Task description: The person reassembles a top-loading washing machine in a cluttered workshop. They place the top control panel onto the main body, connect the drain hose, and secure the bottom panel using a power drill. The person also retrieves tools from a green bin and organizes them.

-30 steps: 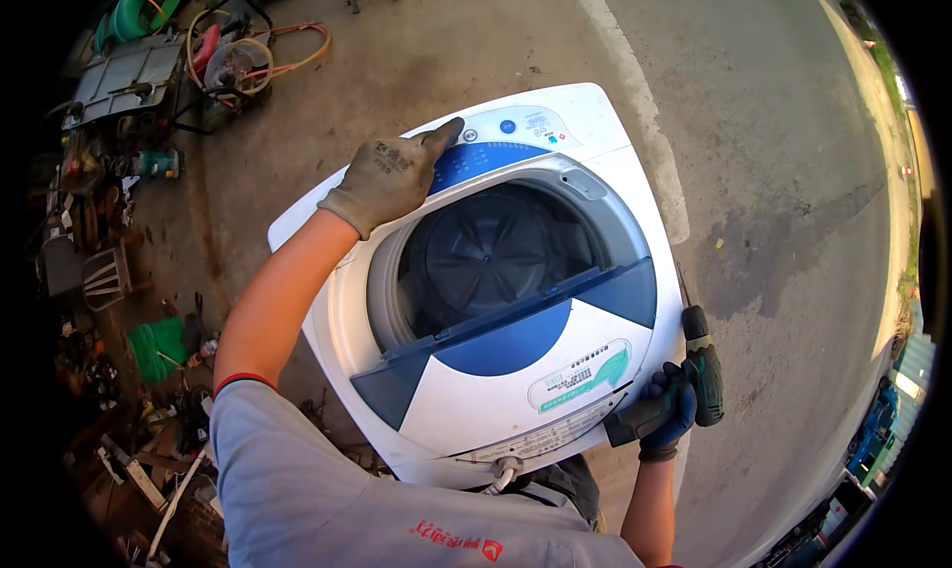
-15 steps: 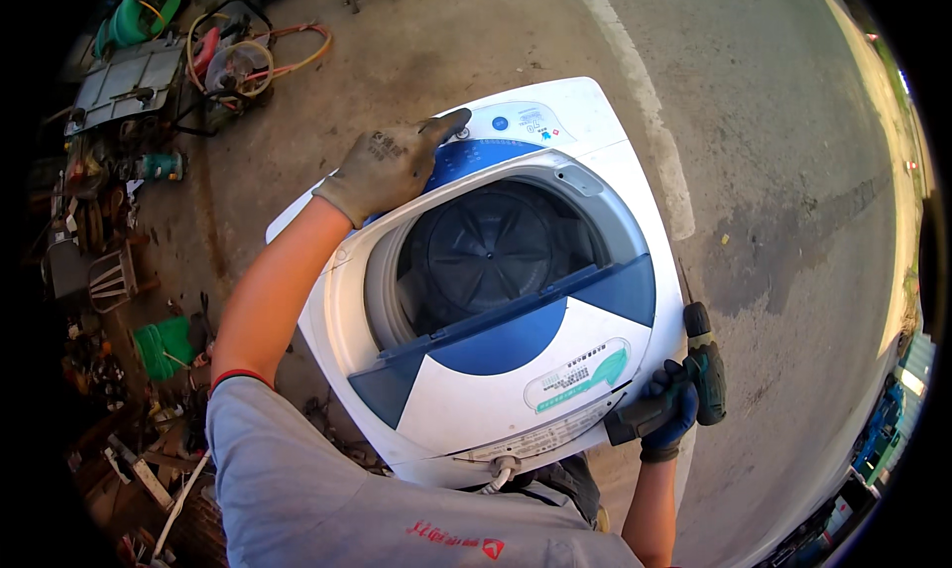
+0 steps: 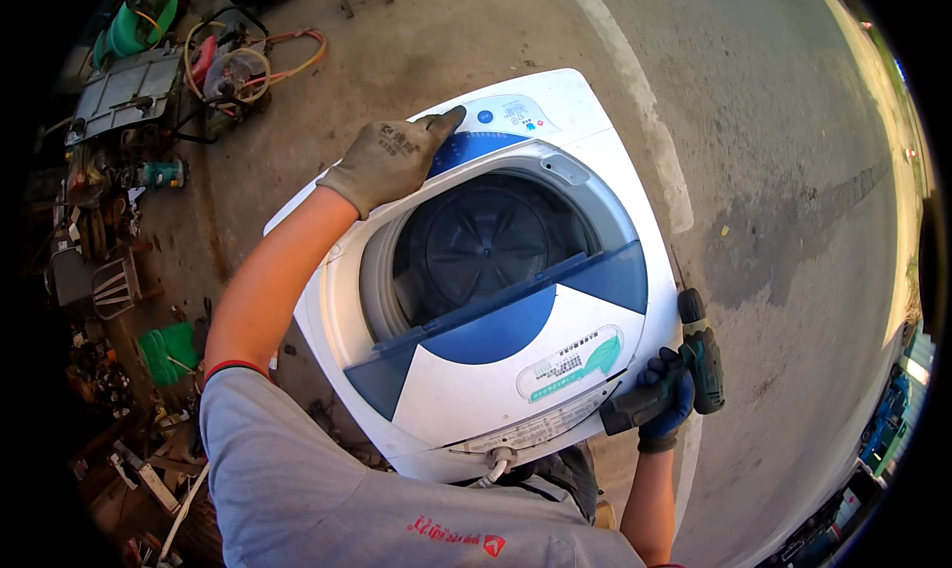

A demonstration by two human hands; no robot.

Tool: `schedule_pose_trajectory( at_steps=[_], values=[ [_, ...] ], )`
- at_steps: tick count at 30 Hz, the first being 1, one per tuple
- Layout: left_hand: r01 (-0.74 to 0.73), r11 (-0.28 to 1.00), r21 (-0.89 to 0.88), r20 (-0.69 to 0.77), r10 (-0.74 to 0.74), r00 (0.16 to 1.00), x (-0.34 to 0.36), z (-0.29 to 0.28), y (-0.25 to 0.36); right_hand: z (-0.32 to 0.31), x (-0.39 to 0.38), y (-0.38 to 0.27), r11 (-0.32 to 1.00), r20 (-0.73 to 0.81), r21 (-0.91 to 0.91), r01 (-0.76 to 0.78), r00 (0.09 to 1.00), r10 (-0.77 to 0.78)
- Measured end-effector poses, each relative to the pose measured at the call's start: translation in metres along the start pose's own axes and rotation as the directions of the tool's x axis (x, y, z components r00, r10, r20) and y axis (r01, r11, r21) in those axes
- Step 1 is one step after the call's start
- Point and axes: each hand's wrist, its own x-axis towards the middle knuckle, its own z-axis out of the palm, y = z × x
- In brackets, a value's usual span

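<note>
A white top-loading washing machine (image 3: 476,399) stands before me. Its blue and white folding lid (image 3: 496,335) is raised, baring the dark drum (image 3: 486,241). My left hand (image 3: 389,156), in a greyish-brown work glove, lies across the control panel (image 3: 516,112) at the far edge. One finger stretches out over the panel near a round blue button; the other fingers are partly hidden. At the machine's near right corner, my right hand (image 3: 666,399), in a dark blue and black glove, is closed round the grip of a dark green and black cordless drill (image 3: 704,365), its chuck pointing away from me.
A hose (image 3: 496,464) comes out of the machine's near side, close to my body. Tools, a wooden chair (image 3: 117,285) and a green container (image 3: 167,353) crowd the left floor. Coiled hoses (image 3: 253,67) lie at the far left. A pale line (image 3: 640,82) crosses the concrete.
The machine and both hands sit slightly higher and further left in view. My left fingertip stays over the panel, and my right hand keeps its hold on the drill.
</note>
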Motion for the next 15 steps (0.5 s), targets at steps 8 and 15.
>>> schedule_pose_trajectory(
  at_steps=[8,15],
  values=[
    [0.079,0.995,-0.064,0.095,-0.072,0.993,0.004,-0.006,0.0,0.007,-0.004,-0.002,0.996,-0.012,-0.09,0.019,1.0,-0.02],
    [0.084,0.996,-0.028,0.084,-0.082,0.993,0.0,-0.01,0.009,0.009,-0.003,-0.003,0.994,-0.015,-0.11,0.013,1.0,-0.015]
  ],
)
